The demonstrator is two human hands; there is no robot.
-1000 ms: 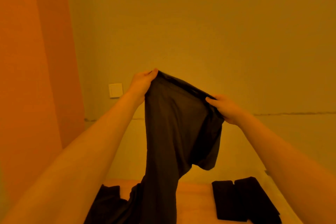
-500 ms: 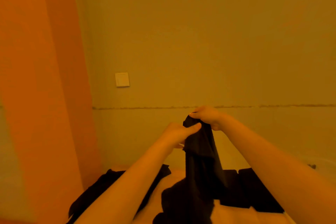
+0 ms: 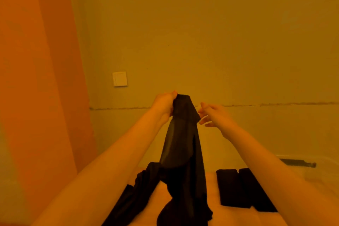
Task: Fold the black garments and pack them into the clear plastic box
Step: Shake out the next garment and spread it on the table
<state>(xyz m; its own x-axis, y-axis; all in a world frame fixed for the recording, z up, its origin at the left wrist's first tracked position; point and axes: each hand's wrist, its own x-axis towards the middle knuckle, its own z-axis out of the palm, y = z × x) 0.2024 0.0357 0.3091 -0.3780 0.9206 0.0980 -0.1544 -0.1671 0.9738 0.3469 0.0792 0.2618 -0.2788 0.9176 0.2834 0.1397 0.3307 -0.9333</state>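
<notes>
While the left hand pinches the gathered top of a sheer black garment, probably tights or thin leggings, the cloth hangs straight down in a narrow column. Its lower end pools in loose folds on the pale surface below; whether that is a bed or a desk cannot be told.

Right hand: just beside the top edge, fingers spread and relaxed, holding nothing. Whether a fingertip touches the fabric is not clear. Left grip: narrow, closed on the waistband end.

Two folded black garments lie side by side on the surface, to the right of the hanging piece. Behind them, at the right edge, the rim of the clear plastic box shows faintly, with a dark strip along it. A wall switch sits on the back wall.

Handling, as judged:
- Fabric is very light, thin enough to be partly see-through, limp, with no stiffness of its own.
- Likely stretchy and a bit slick; it will slide and bunch unless kept under slight tension.
- Best held at the thicker top band, both corners. A second hold lower down would make the fold.
- Snagging on fingernails is a risk with material this fine.

Step in hand looks like squaring the piece before folding; nothing shows packed in the box.
</notes>
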